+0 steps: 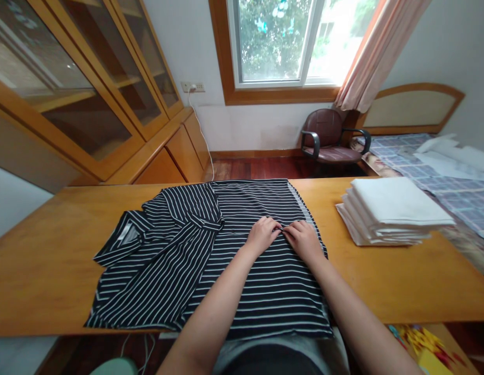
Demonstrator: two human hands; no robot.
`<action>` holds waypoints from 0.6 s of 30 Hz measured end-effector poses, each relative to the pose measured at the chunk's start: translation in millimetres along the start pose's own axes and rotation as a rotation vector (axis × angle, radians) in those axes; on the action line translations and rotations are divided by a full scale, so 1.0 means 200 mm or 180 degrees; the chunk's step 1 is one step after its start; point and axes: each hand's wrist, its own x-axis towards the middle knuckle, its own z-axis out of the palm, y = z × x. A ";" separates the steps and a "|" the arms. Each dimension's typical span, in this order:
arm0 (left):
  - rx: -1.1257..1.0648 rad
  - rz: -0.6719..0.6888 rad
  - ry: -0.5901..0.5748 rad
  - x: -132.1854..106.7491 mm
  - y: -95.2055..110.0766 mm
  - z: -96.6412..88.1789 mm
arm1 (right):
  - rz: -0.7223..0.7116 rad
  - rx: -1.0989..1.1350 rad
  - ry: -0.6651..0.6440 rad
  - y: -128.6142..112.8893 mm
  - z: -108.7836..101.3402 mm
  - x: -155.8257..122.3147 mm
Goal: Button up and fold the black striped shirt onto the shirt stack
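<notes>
A black shirt with white stripes point(242, 281) lies spread across the wooden table, its collar point(126, 234) pointing left and its hem on the right. My left hand point(264, 235) and my right hand point(303, 239) meet over the lower front of the shirt, near the hem. Fingertips of both hands pinch a small fold of the front edge between them. Whether a button sits in that pinch is too small to make out. Near the middle, the fabric is gathered in a twisted fold point(200, 223).
On the table point(398, 286) to the right stands a stack of folded white cloth point(398, 208). Glass-door cabinets point(109, 67) line the left. Beyond the table are an office chair point(331, 135) and a bed point(433, 166). A white cord point(202, 135) hangs from the wall socket.
</notes>
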 end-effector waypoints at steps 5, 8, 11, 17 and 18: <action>0.0185 -0.0003 -0.0044 0.00 0.01 -0.01 | -0.0063 -0.0138 0.0016 -0.01 -0.01 0.00; 0.0279 -0.0016 -0.0048 0.00 0.01 -0.02 | -0.0080 -0.0188 0.0014 -0.01 -0.02 0.00; 0.0388 -0.0007 -0.0021 -0.01 0.02 -0.02 | -0.0086 -0.0205 0.0008 -0.01 -0.02 -0.01; 0.0669 0.0141 -0.0041 -0.01 0.03 -0.02 | -0.0080 -0.0272 -0.0036 -0.01 -0.03 0.00; 0.0701 0.0170 -0.0051 -0.01 0.03 -0.02 | -0.0079 -0.0286 -0.0053 -0.01 -0.03 0.00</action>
